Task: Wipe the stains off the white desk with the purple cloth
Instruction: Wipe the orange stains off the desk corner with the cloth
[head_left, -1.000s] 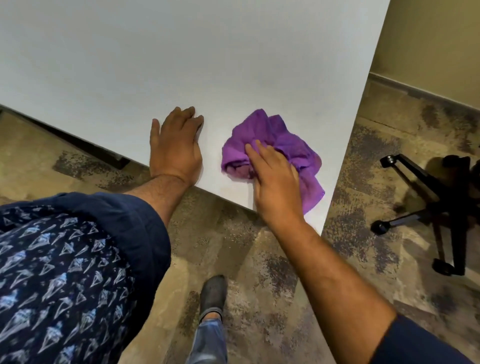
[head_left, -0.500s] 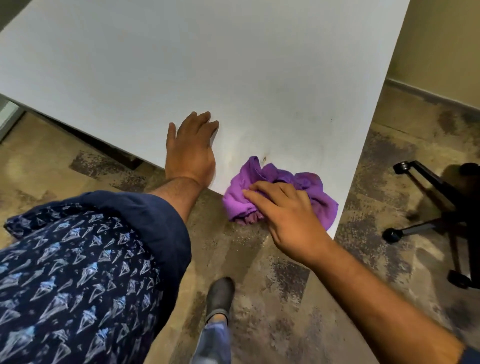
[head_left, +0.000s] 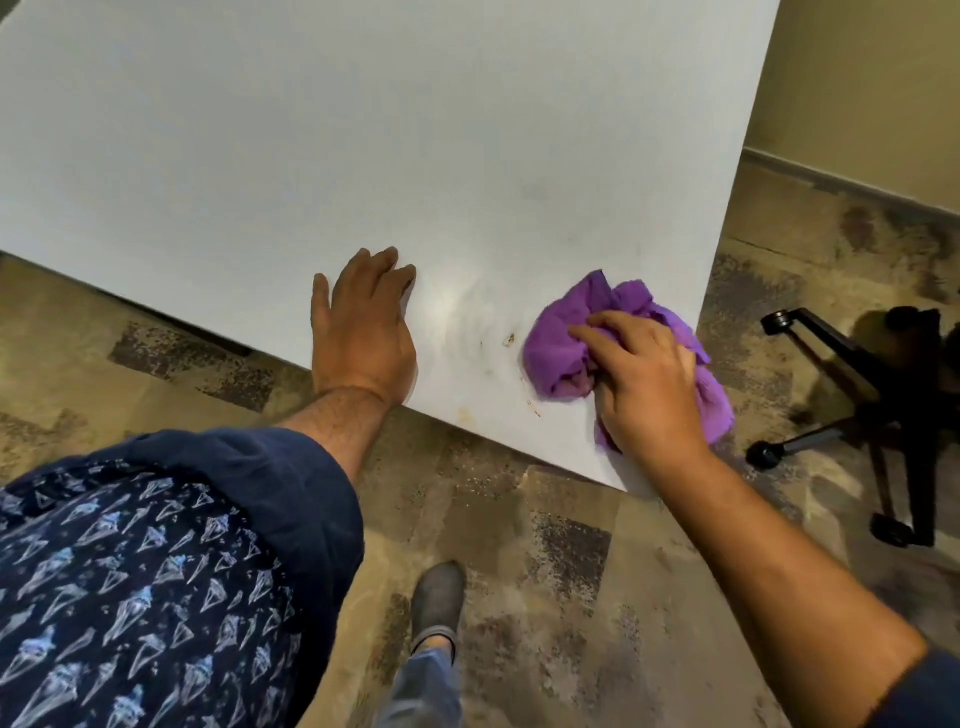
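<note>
The white desk (head_left: 363, 130) fills the upper part of the view, its near corner at the lower right. A crumpled purple cloth (head_left: 566, 338) lies on that corner, and my right hand (head_left: 644, 379) presses down on it, fingers curled into the fabric. Small brown stains (head_left: 509, 340) show just left of the cloth, with fainter marks (head_left: 532, 410) near the desk's front edge and a wet smear between my hands. My left hand (head_left: 363, 327) rests flat on the desk edge, fingers spread, holding nothing.
A black office chair base (head_left: 852, 384) with castors stands on the patterned carpet right of the desk corner. A beige wall (head_left: 872, 88) runs behind it. My shoe (head_left: 439, 597) is on the floor below the desk edge.
My right hand has slid the cloth to the right, toward the desk corner, uncovering the small stains left of it. My left hand has stayed flat on the desk edge.
</note>
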